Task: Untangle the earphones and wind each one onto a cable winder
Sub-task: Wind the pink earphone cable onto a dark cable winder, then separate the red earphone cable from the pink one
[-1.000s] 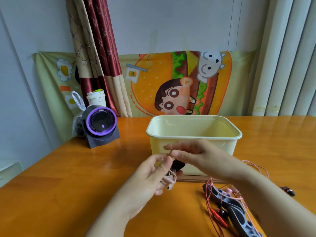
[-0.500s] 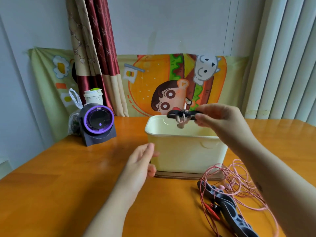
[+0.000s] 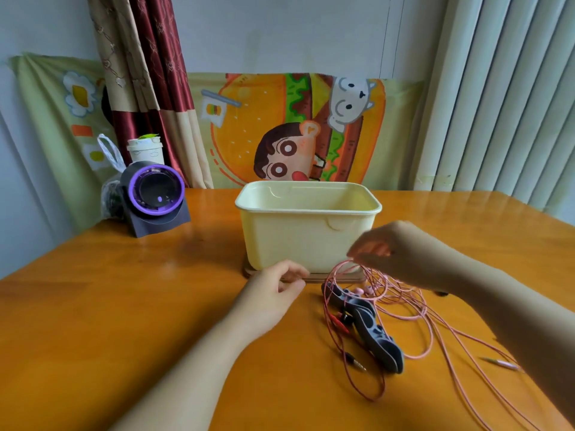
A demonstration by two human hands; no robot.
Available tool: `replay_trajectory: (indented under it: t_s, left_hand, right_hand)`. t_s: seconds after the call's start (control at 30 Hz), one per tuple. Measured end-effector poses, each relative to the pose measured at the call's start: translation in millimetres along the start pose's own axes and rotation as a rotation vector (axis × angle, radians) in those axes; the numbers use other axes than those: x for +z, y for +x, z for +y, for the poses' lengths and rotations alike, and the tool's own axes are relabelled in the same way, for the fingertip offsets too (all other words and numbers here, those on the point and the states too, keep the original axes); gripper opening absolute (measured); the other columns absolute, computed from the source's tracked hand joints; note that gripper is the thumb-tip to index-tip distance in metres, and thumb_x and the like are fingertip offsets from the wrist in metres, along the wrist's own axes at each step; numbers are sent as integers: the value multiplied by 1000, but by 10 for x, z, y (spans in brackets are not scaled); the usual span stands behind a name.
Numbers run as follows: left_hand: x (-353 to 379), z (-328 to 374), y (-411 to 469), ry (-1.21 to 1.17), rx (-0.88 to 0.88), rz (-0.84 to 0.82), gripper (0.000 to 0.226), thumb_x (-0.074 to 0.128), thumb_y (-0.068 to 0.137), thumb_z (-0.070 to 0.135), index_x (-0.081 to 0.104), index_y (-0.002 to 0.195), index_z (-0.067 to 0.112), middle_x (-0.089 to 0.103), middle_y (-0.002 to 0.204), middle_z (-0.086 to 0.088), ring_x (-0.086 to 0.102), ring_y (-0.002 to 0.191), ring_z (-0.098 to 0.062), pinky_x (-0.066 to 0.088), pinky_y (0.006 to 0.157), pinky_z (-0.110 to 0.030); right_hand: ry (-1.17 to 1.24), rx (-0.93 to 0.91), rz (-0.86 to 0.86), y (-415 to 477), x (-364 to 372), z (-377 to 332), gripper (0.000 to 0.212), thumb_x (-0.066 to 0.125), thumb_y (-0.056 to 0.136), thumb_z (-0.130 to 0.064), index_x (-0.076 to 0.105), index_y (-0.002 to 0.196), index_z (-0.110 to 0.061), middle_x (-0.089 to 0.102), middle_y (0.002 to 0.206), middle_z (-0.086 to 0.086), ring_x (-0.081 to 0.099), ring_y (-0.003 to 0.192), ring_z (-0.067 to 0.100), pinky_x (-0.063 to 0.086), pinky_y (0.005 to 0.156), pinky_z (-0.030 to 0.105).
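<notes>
A tangle of pink earphone cable (image 3: 420,309) and red earphone cable (image 3: 337,353) lies on the wooden table (image 3: 124,306), right of centre. Dark grey cable winders (image 3: 370,325) lie among the loops, and two jack plugs (image 3: 357,364) (image 3: 504,364) rest nearby. My right hand (image 3: 401,253), blurred, is low in front of the cream bin (image 3: 298,237); its fingertips pinch a raised loop of the pink cable. My left hand (image 3: 270,293) hovers by the bin's base, fingers loosely curled and holding nothing. The bin's inside bottom is hidden.
A dark device with a purple ring (image 3: 155,197) stands at the back left, with a paper cup (image 3: 145,149) and a plastic bag (image 3: 109,194) behind it. A curtain, a cartoon cloth and blinds line the wall beyond the table.
My right hand took the wound winder from both hands up over the bin, then came down without it onto the pink cable. My left hand let go and moved toward the bin's base.
</notes>
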State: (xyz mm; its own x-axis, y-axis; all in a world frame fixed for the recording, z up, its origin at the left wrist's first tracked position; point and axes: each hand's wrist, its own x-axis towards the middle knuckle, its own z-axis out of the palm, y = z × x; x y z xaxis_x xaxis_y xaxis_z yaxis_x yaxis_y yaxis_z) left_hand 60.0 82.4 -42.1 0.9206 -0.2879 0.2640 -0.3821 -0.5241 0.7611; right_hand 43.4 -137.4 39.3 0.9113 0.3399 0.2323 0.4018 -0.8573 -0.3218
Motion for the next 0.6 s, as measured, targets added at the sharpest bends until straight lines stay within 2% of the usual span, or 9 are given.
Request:
replay_trajectory:
  t_s: [0.1,0.2,0.33,0.4,0.5,0.6]
  left_hand:
    - [151,141,13,136,108,-63,19,56,97,19,63,105,34,60,107,17,54,97,0,43,90,-15]
    - [284,266,50,295,150,-133,29,50,99,21,61,124,31,52,132,16,39,125,-2,29,107,-20]
    - [405,393,76,380,57,-181,38,52,99,24,50,136,33,32,151,12,27,140,-11,27,114,-30]
    - [432,415,110,359,16,-157,42,52,98,23,45,139,32,30,152,9,33,139,-12,31,108,-24]
    - [458,403,192,268,-67,-97,45,54,98,23,40,140,27,46,143,4,50,124,-13,39,99,-22]
    - [470,390,263,284,-116,-13,39,57,96,20,48,134,23,61,108,7,56,96,-10,45,82,-19]
  right_hand:
    - [-118,75,-189,-119,188,218,26,58,93,-15,66,116,-24,67,114,-8,63,95,4,50,82,14]
    - [-130,120,-272,-178,379,344,33,57,93,-14,61,125,-22,63,124,-6,60,107,8,48,89,17]
    - [-116,114,-174,-259,338,403,21,57,93,-23,70,109,-19,69,109,-5,60,88,5,47,74,10]
    - [-80,92,-144,-312,244,391,19,58,93,-22,71,107,-18,67,103,-10,56,79,-1,45,66,5]
    - [-25,47,-183,-422,143,351,22,58,92,-17,70,111,-17,66,104,-10,55,78,-5,41,62,-1]
    - [-6,34,-219,-538,106,358,24,59,92,-15,69,112,-19,68,113,-7,56,85,-4,42,65,-1]
